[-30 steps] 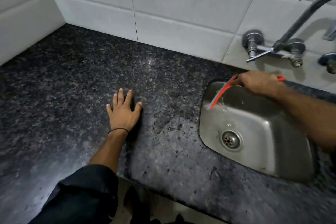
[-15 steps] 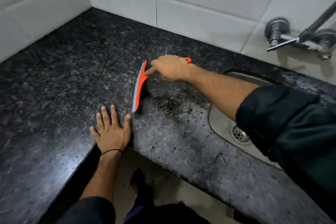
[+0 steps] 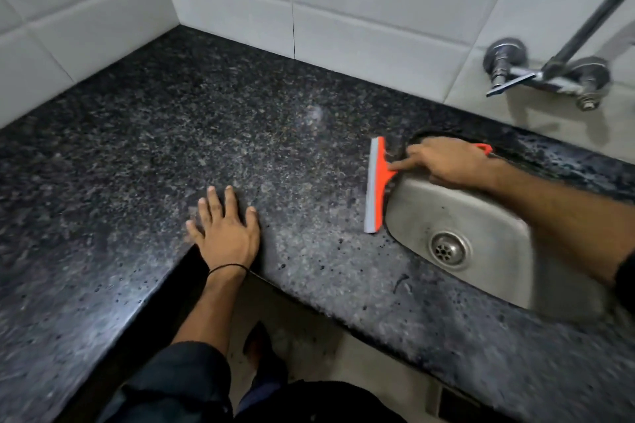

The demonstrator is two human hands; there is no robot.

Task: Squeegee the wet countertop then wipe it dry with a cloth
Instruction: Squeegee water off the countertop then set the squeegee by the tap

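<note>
Item: orange plastic squeegee (image 3: pixel 377 182), my right hand (image 3: pixel 450 165) fingers wrapping its handle, blade at steel sink (image 3: pixel 488 216) rim; left hand (image 3: pixel 226 233) splayed flat on speckled granite tabletop (image 3: pixel 171 148). I'd press evenly, tipping water into sink.

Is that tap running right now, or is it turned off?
Off, as far as I can see: no stream falls from the tap, and the sink basin holds no pooled water around its drain. The spout's end is out of frame.
</note>
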